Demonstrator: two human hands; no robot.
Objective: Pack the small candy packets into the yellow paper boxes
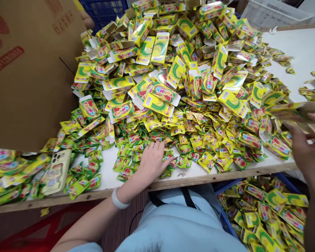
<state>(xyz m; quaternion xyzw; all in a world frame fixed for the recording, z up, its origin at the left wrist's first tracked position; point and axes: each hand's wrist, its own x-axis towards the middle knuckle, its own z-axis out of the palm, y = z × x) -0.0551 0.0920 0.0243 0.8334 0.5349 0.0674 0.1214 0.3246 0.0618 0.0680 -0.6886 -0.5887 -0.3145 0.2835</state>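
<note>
My left hand, with a pale band on the wrist, lies palm down on small green candy packets near the table's front edge. Its fingers are bent a little, the thumb stands apart, and nothing shows in its grasp. At the right edge, my right hand is smeared by motion, with thumb and fingers around a blurred yellow candy box. Between the hands lie yellow candy packets. Behind them rises a large heap of yellow and green candy boxes, several with flaps open.
A big brown carton stands at the left, beside a phone in a pale case. Below the wooden table edge, a blue crate holds candy boxes. White and blue baskets are at the back.
</note>
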